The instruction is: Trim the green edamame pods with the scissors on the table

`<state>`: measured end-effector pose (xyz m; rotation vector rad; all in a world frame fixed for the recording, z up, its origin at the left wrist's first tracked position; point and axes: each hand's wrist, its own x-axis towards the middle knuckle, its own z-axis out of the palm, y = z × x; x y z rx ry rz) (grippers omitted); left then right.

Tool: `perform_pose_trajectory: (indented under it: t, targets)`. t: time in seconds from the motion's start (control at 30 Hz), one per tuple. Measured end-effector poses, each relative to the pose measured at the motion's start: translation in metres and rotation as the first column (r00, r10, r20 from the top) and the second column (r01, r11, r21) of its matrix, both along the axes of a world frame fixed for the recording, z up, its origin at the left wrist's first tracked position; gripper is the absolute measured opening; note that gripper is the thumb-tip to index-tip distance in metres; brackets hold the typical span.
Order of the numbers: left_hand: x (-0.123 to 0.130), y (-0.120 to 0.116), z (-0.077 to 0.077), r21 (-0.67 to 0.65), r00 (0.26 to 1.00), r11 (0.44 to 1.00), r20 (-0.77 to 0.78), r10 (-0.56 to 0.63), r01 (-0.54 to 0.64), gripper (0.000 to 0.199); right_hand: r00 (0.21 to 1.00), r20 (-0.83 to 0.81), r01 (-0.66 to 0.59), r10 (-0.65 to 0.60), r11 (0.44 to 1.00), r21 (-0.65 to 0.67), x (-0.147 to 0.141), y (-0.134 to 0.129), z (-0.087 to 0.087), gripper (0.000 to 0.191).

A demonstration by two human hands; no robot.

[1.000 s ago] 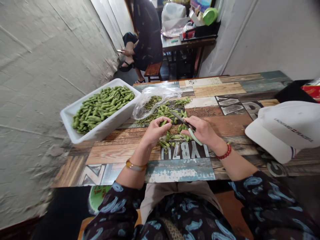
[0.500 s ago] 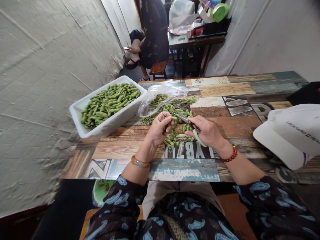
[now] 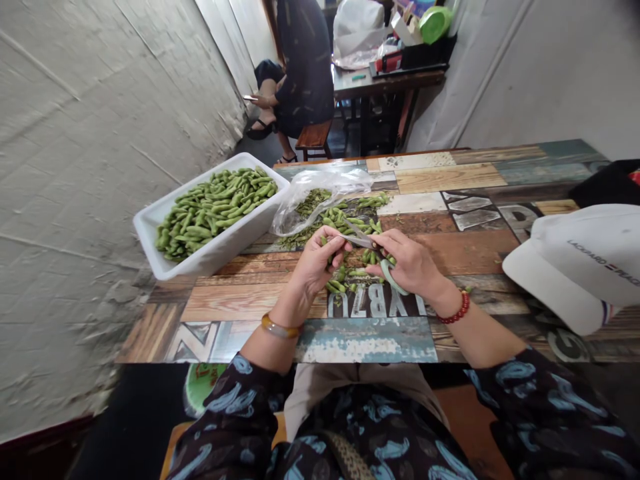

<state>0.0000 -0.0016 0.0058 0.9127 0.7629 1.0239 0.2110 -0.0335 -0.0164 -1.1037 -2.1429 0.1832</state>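
Observation:
My left hand (image 3: 319, 259) is closed, its thumb and fingers pinching green soybean pods that its fingers mostly hide. My right hand (image 3: 413, 260) grips a pair of scissors (image 3: 391, 277) with pale green handles. Their metal blades are parted and point left, the lower one reaching the left fingertips. Beneath both hands, loose soybean pods (image 3: 338, 287) lie scattered on the patterned table (image 3: 370, 340). Behind the hands is a clear plastic bag (image 3: 345, 181), with small green trimmings (image 3: 314, 200) around its opening.
A white tub (image 3: 220, 257) heaped with green pods (image 3: 215, 207) stands at the table's left, near the rough wall. On the right lies a white cap (image 3: 575, 267). Beyond the table, a person (image 3: 305, 67) sits on a wooden stool (image 3: 314, 135) holding a phone.
The scissor blades have spread apart, and one has come up to my left fingertips. Both hands stay over the pods. The whole view has shifted slightly.

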Motion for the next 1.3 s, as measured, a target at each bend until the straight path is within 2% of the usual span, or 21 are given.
perform_pose_trajectory:
  t: [0.23, 0.4, 0.57, 0.77, 1.0, 1.3]
  targets:
    - [0.0032, -0.0016, -0.0027, -0.012, 1.0, 1.0, -0.009, -0.025, 0.025, 0.038, 1.0, -0.012, -0.017, 0.017, 1.0, 0.007, -0.0019, -0.0019, 0.0064, 0.052]
    - [0.003, -0.0026, -0.0012, -0.015, 0.999, 0.999, -0.003, -0.05, 0.05, 0.04, 0.998, -0.05, -0.046, 0.047, 0.999, 0.014, -0.0011, -0.0016, 0.003, 0.045]
    - [0.0022, -0.001, -0.0014, 0.0, 0.999, 0.999, -0.01, -0.049, 0.049, 0.038, 0.999, -0.035, -0.024, 0.025, 0.999, 0.03, -0.0012, -0.0016, -0.001, 0.04]
    - [0.0009, 0.001, -0.0017, -0.004, 1.0, 1.0, 0.002, -0.024, 0.024, 0.038, 0.998, -0.063, 0.012, -0.011, 1.0, 0.018, 0.0025, 0.0023, -0.0025, 0.046]
    - [0.0021, -0.0006, -0.0025, -0.001, 0.999, 0.999, 0.006, -0.052, 0.052, 0.038, 0.996, -0.061, -0.064, 0.063, 0.998, -0.018, 0.0003, 0.0008, 0.0031, 0.051]
    - [0.002, -0.0001, -0.0037, 0.003, 1.0, 1.0, 0.006, -0.022, 0.022, 0.037, 0.995, -0.072, -0.071, 0.069, 0.997, -0.02, -0.0012, -0.0005, 0.0019, 0.049]
